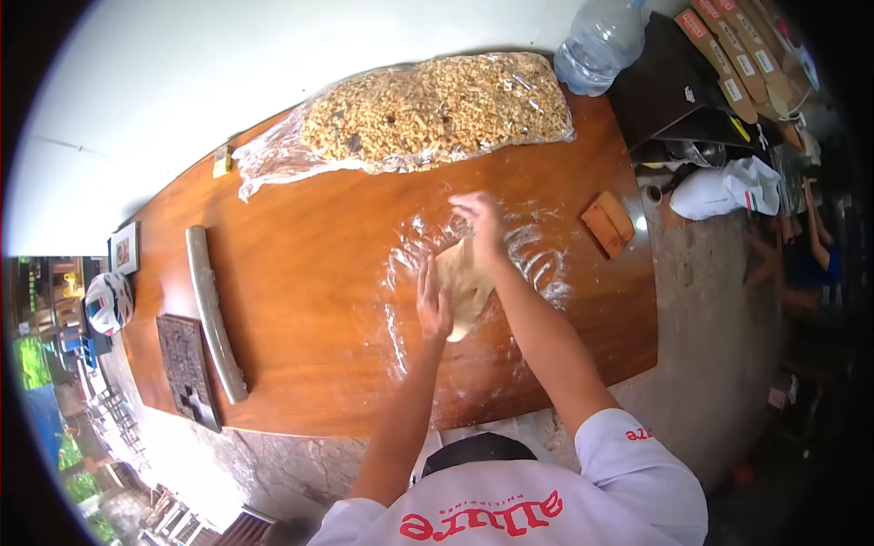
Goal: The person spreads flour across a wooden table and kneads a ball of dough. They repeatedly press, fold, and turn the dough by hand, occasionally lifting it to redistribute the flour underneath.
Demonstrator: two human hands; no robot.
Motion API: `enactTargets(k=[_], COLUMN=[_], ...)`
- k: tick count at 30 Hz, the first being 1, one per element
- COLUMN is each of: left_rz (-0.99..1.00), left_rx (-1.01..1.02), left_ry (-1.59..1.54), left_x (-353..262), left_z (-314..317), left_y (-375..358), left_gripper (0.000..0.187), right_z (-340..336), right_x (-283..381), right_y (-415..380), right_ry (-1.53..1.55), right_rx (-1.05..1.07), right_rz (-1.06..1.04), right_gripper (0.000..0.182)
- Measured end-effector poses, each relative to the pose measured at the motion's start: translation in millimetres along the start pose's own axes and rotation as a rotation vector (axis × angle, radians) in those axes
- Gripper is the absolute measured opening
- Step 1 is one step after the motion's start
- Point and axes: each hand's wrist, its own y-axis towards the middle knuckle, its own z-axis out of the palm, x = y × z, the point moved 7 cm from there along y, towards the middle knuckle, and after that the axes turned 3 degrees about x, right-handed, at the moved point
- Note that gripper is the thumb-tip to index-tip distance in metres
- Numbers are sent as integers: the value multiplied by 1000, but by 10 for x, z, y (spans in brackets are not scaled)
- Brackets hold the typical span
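Note:
A flattened piece of pale dough lies on the floured part of the wooden table. My left hand rests along the left edge of the dough, its fingers stretched out and pointing away from me. My right hand is at the far end of the dough, slightly blurred, with its fingers extended to the left. Neither hand is wrapped around anything. White flour is smeared on the tabletop around the dough.
A large clear bag of yellowish crumbly pieces lies along the back, beside a big plastic bottle. A small wooden block is on the right. On the left are a long grey tube and a dark carved board.

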Motion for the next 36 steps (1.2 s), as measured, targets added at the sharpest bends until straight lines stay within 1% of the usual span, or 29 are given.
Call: enactTargets(k=[1, 2, 4, 5, 6, 7, 8, 9, 10, 11, 12, 14, 15, 17, 18, 19, 20, 21, 22, 23, 25, 26, 27, 29, 30, 31, 33, 34, 36], left_rz=[-41, -157, -197, -218, -201, -326, -453, -448, -344, -237, -231, 42, 52, 142, 67, 70, 90, 111, 116, 53, -77, 15, 12, 151, 164, 143, 305, 242, 208], left_rx=[-35, -11, -29, -45, -52, 0, 52, 39, -8, -54, -58, -12, -14, 251, 211, 224, 145, 63, 75, 13, -118, -12, -8, -32, 104, 111, 188, 187, 179], left_ry=[-5, 12, 1, -19, -25, -98, -171, -174, -86, 2, -3, 138, 127, 374, 381, 369, 361, 355, 350, 298, 199, 288, 294, 495, 394, 390, 402, 436, 481], left_x=[-14, -8, -100, -143, -167, -56, 33, 2, -101, -212, -275, -533, -532, -621, -637, -653, -675, -697, -700, -658, -538, -489, -396, -439, -336, -329, -429, -399, -364], left_z=[38, 93, 112, 106, 37, -61, -147, -264, -411, -513, -505, -367, -371, -156, -185, -179, -246, -304, -281, -314, -421, -392, -404, -415, -356, -350, -287, -254, -192], left_y=[-246, -469, -792, -862, -859, -854, -867, -830, -727, -624, -579, -475, -496, -630, -690, -795, -892, -973, -1066, -1171, -1389, -1452, -1547, -1694, -1760, -1786, -1865, -1767, -1508], left_gripper=[59, 66, 64, 60, 60, 56, 52, 52, 48, 45, 45, 40, 40, 30, 23, 23, 22, 22, 22, 21, 18, 20, 20, 26, 39, 39, 47, 53, 52], right_z=[-128, -167, -249, -246, -138, 6, 132, 242, 305, 393, 467, 487, 514, 395, 123, -80, -15, 50, 119, 141, 430, 519, 571, 590, 551, 520, 440, 423, 366], right_x=[156, 253, 560, 388, 200, 81, 244, 389, 442, 514, 585, 704, 769, 861, 710, 550, 662, 876, 1047, 898, 755, 601, 582, 583, 533, 536, 478, 427, 306], right_y=[-65, -157, -456, -597, -822, -1068, -1236, -1432, -1645, -1853, -2104, -2648, -2841, -2945, -2821, -2802, -2753, -2643, -2619, -2642, -2663, -2819, -2940, -3136, -3186, -3241, -3230, -3140, -2860], right_ry=[74, 81, -870, -1043, -1197, -1348, -1219, -1089, -1090, -1172, -1254, -1332, -1405, -1373, -1204, -1003, -1008, -1017, -1017, -1018, -1196, -1317, -1311, -1425, -1429, -1399, -1365, -1437, -1513], right_rx=[-9, -1, -118, -74, 50, 177, 186, 200, 212, 249, 278, 305, 339, 344, 344, 325, 308, 143, -20, -30, 97, 234, 233, 145, 148, 136, 133, 169, 202], right_rz=[-54, -51, -116, -96, -160, -224, -159, -89, -97, -190, -280, -337, -381, -324, 45, 401, 405, 247, 89, 92, -283, -145, -139, -341, -326, -330, -299, -270, -218], right_gripper=[22, 22, 24, 29, 30, 32, 35, 38, 38, 41, 44, 45, 46, 42, 40, 38, 38, 36, 34, 34, 31, 32, 32, 37, 37, 38, 40, 43, 45])
